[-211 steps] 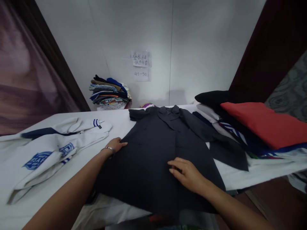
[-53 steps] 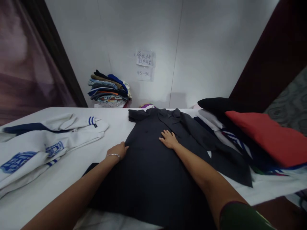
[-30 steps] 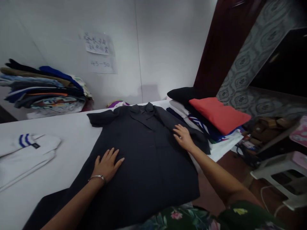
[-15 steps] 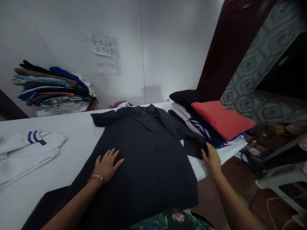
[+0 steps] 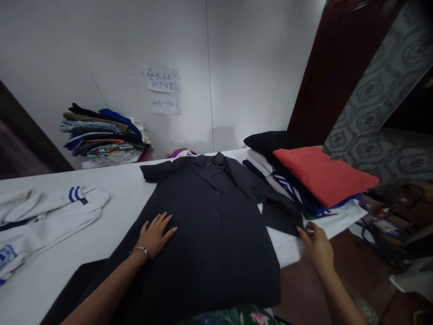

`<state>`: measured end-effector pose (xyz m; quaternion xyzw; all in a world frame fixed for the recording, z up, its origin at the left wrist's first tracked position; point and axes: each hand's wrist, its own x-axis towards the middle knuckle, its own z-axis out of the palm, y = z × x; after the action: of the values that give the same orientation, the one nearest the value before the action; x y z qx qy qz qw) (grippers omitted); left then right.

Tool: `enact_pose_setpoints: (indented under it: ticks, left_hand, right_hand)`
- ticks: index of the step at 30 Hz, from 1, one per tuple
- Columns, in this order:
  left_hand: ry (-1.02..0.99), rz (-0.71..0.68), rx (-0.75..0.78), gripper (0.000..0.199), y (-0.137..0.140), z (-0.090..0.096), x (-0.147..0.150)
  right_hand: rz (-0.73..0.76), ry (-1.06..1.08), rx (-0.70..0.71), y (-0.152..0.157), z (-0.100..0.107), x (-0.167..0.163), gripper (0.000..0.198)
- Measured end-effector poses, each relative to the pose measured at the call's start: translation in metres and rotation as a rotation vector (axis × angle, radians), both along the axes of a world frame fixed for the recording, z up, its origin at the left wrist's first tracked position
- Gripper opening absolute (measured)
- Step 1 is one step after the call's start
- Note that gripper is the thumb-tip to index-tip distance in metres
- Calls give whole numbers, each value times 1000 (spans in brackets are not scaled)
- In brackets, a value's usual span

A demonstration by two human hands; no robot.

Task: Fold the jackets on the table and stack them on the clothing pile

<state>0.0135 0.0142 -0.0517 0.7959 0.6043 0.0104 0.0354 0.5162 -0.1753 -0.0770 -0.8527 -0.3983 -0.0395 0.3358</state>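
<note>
Fingers of the left hand [image 5: 154,237] lie flat and loosely spread on the dark jacket [image 5: 206,230], pressing cloth but gripping nothing; a bracelet [image 5: 140,250] circles that wrist. On the right, the thumb of the right hand [image 5: 318,243] touches the end of the right-side sleeve [image 5: 280,210], its fingers bent just beside it; whether they pinch the fabric cannot be told, since the hand itself covers the spot.

The jacket lies front up across the white table [image 5: 126,194], collar at the far edge. Its left-side sleeve [image 5: 157,171] shows only as a short stub, and its near end sinks into shadow, partly covered by the left forearm and a floral garment [image 5: 233,316] cut off below. Left, a white top [image 5: 67,214] with blue stripes runs out of view. Near the sleeve, a coral garment [image 5: 324,174] tops a pile whose lower layers are mostly hidden. Far off, a purple item [image 5: 182,152] peeks out behind the table, too little visible to identify
</note>
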Motion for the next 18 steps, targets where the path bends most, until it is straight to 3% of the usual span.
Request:
enact_pose_setpoints:
  ticks: [6, 8, 12, 15, 18]
  left_hand:
    - [-52, 85, -1, 57, 2, 13, 16]
    - [-145, 20, 44, 52, -1, 20, 35]
    - [-432, -237, 16, 45, -19, 31, 97]
    - [-607, -330, -132, 40, -38, 36, 149]
    - [-764, -364, -332, 36, -54, 39, 195]
  right_hand:
    - [1, 142, -79, 0, 2, 11, 51]
    - [68, 200, -25, 0, 4, 10, 43]
    - [77, 125, 16, 0, 13, 0, 51]
    - [17, 43, -73, 0, 17, -5, 58]
    - [16, 17, -122, -1, 16, -3, 47]
